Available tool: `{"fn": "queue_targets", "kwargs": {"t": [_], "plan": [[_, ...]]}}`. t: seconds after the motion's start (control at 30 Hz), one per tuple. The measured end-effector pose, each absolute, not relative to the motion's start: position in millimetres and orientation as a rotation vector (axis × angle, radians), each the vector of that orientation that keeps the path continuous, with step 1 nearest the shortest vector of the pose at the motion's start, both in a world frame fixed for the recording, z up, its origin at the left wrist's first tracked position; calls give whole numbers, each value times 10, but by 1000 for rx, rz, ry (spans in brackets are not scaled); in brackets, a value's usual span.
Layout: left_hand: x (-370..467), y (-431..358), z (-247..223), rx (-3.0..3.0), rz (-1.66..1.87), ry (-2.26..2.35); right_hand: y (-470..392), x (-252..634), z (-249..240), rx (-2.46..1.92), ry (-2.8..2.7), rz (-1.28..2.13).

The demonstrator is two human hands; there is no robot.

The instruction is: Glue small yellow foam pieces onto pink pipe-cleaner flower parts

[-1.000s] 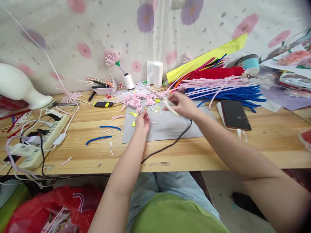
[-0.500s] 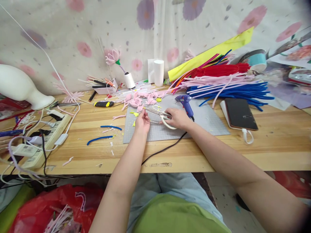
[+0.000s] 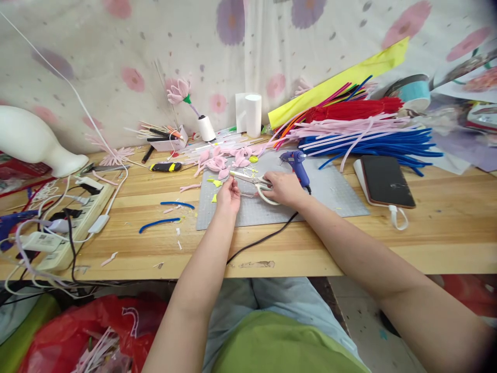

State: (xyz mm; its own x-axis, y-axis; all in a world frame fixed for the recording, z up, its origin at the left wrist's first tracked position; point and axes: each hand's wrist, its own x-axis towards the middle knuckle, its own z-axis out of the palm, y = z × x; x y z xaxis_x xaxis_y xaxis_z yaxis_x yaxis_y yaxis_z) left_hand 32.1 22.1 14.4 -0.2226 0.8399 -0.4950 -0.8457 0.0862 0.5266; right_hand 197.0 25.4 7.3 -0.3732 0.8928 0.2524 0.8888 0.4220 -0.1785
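In my right hand point(image 3: 284, 187) I hold white-handled scissors point(image 3: 245, 177), their blades pointing left over the grey cutting mat point(image 3: 256, 218). My left hand point(image 3: 229, 195) is closed in a pinch at the blade tips. Whatever sits between its fingertips is too small to make out. A thin, pale stem-like strip shows between the two hands. Just beyond the left hand lie pink pipe-cleaner petals point(image 3: 218, 165) and yellow scraps point(image 3: 215, 182). A blue glue gun point(image 3: 295, 163) rests on the mat behind my right hand.
Bundles of blue pipe cleaners point(image 3: 373, 147) and red ones point(image 3: 353, 111) lie at the back right. A black-topped stand point(image 3: 386, 181) sits on the right. To the left are a utility knife point(image 3: 165, 167) and a power strip point(image 3: 83, 223) with tangled cables. A red bag point(image 3: 50, 342) stands below.
Both hands stay nearly in place, and the scissors have shifted only slightly. At the far left, another person's hand no longer shows by the blue tool, which has tilted.
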Motion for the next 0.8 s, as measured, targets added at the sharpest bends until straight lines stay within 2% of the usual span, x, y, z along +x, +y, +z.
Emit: {"fn": "queue_targets", "kwargs": {"t": [0.8], "plan": [[352, 198, 157, -26, 1582, 946, 199, 1933, 105, -1589, -2401, -62]]}}
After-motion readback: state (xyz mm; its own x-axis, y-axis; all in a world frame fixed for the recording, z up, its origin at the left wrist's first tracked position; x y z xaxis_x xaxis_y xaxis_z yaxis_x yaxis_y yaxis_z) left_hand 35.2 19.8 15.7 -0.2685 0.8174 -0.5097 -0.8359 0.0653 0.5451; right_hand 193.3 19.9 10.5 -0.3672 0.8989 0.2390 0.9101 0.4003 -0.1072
